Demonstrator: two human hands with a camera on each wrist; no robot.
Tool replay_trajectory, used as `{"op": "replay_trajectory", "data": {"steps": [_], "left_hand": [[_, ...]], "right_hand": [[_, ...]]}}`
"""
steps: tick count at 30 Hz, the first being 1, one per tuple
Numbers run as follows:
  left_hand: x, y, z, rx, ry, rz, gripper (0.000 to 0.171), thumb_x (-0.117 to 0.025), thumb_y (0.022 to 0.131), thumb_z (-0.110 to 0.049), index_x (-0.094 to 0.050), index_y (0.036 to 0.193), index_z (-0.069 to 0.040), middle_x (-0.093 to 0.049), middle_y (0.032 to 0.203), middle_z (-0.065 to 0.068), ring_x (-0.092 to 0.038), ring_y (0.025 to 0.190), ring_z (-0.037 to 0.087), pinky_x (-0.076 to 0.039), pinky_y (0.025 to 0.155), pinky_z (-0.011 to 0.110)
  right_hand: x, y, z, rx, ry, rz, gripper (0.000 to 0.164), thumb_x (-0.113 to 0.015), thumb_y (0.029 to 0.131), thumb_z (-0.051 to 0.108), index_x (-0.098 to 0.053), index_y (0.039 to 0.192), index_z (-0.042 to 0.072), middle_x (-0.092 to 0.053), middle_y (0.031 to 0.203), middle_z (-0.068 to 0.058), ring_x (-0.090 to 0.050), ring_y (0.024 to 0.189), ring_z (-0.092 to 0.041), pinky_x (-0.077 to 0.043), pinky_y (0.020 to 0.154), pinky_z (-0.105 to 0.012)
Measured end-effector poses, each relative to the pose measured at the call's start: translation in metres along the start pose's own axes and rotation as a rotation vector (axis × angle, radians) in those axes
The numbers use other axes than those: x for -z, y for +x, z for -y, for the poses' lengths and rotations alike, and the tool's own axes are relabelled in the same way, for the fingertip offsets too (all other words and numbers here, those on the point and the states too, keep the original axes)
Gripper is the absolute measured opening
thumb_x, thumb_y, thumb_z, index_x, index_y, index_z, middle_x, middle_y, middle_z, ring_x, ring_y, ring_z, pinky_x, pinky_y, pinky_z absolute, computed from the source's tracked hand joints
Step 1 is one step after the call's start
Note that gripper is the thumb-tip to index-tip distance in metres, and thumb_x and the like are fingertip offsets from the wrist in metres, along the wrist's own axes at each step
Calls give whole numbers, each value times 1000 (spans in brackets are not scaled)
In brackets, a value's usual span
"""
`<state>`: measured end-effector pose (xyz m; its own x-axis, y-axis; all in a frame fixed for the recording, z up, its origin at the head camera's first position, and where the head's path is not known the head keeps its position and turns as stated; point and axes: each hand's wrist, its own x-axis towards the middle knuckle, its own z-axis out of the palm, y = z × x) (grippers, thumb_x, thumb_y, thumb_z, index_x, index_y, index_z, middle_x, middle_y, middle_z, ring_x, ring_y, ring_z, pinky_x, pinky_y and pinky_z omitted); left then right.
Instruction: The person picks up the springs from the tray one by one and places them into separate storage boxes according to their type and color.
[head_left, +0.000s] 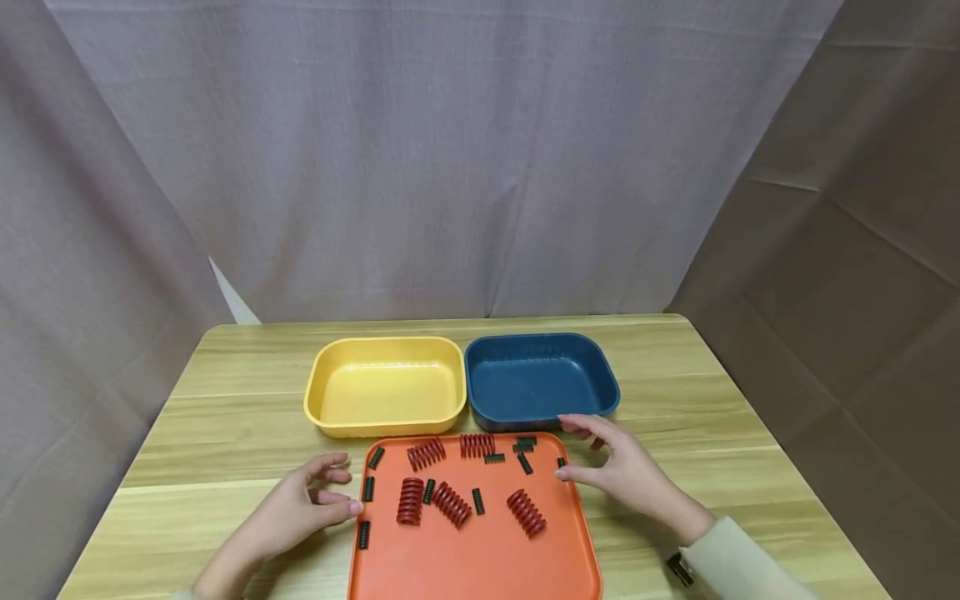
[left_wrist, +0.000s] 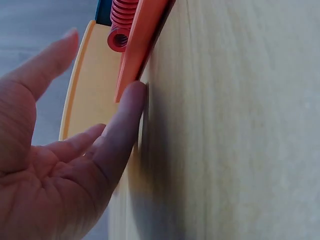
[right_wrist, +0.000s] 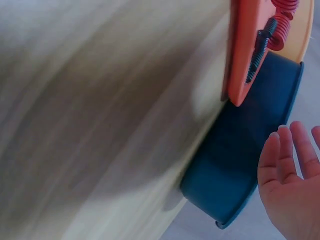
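An orange tray holds several thick red coil springs and several small dark green springs, scattered about. Beside its left rim is my left hand, fingers relaxed and holding nothing, one digit at the rim near a small dark spring. My right hand hovers at the opposite rim, thumb and fingers spread apart with nothing held. A small dark spring lies close to that thumb. In the right wrist view the fingers of the right hand look straight.
Behind the tray stand a yellow bin and, to its right, a dark blue bin. A small dark object lies by the right sleeve. A grey curtain hangs behind the wooden table.
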<state>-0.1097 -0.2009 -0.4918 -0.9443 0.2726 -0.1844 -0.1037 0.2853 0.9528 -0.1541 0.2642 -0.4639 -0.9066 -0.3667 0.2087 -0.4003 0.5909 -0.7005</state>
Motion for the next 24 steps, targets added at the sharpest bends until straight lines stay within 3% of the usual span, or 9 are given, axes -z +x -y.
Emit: {"op": "replay_trajectory", "data": {"steps": [3, 12, 18, 24], "left_hand": [[1, 2, 3, -9, -38, 37, 78, -80, 81, -19, -37, 141, 6, -54, 125, 24, -65, 98, 27, -57, 78, 28], [1, 5, 6, -29, -66, 103, 68, -76, 84, -14, -41, 138, 9, -55, 125, 24, -64, 100, 29, -56, 80, 27], [-2, 6, 8, -23, -69, 102, 63, -75, 85, -14, -45, 136, 9, -57, 123, 23, -64, 99, 27, -56, 80, 27], [-7, 6, 9, -12, -85, 88, 58, -75, 85, -13, -49, 132, 10, -62, 113, 19, -65, 96, 27, -57, 77, 28]], "right_hand": [[-1, -1, -3, -11, -7, 31, 74, -82, 70, 49, -58, 132, 15, -62, 120, -2, -56, 98, -25, -52, 76, -36], [-3, -1, -11, -52, -30, 119, 69, -82, 73, 46, -59, 130, 16, -62, 117, 1, -55, 97, -22, -52, 75, -33], [-7, -2, -14, -83, -65, 156, 65, -83, 75, 39, -59, 131, 16, -61, 116, 3, -53, 96, -21, -50, 73, -30], [-8, -3, -13, -108, -71, 164, 66, -83, 75, 38, -59, 131, 15, -61, 119, 3, -54, 100, -20, -50, 79, -34]]}}
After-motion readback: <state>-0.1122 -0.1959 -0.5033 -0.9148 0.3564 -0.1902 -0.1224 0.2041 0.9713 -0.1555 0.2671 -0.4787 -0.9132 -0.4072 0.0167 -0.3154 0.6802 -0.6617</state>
